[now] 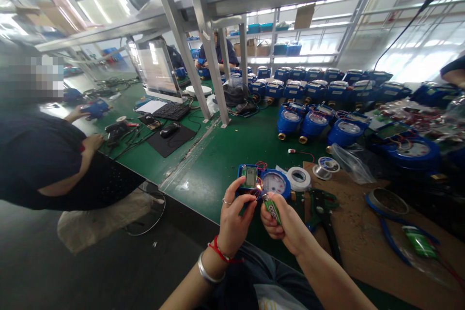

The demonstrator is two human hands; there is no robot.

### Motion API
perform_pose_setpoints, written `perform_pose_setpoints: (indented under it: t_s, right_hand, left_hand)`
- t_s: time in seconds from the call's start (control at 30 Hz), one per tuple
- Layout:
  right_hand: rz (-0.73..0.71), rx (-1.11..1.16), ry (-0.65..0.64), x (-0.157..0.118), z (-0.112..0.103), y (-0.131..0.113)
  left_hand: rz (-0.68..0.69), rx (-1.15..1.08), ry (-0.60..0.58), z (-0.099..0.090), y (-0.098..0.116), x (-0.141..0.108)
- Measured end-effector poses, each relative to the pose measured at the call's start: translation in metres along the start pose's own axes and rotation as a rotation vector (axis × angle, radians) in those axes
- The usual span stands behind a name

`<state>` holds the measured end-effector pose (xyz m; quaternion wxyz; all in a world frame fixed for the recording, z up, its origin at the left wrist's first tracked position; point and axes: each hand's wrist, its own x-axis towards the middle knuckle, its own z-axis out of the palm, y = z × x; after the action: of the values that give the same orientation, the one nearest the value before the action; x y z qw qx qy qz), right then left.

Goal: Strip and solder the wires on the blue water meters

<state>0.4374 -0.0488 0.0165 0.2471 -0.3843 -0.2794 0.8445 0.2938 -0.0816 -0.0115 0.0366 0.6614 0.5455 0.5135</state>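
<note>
A blue water meter [283,180] lies in front of me, with a round dial and an opened compartment holding a small LCD board [250,177]. My left hand [234,215] pinches thin wires [257,194] at the meter's near side, one finger against the board's edge. In my right hand [281,220] is a green lighter [272,209], held from the right. A small flame [259,187] burns at its tip, close to the pinched wires. The exact wire ends are too small to make out.
White tape [298,179], a solder wire spool [326,168] and green-handled pliers [324,203] lie to the right. Several blue meters [317,123] stand behind. A shelf post [209,48] rises at the back. A co-worker [39,155] sits left, holding another meter.
</note>
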Motion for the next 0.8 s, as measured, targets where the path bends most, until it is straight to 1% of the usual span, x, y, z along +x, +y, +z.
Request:
perform_pose_setpoints:
  t_s: [0.3,0.57,0.8]
  right_hand:
    - [0.028,-0.021,0.009,-0.0026,0.0007,0.0055]
    - [0.003,-0.024,0.006,-0.0008,0.0029,0.0006]
    - [0.015,-0.033,0.008,-0.0020,0.0029,0.0031]
  left_hand:
    - [-0.005,0.001,-0.014,-0.0008,0.0021,0.0014]
    - [0.016,0.014,-0.001,-0.0005,0.0005,0.0011]
    - [0.014,0.017,-0.005,-0.0009,0.0012,0.0014]
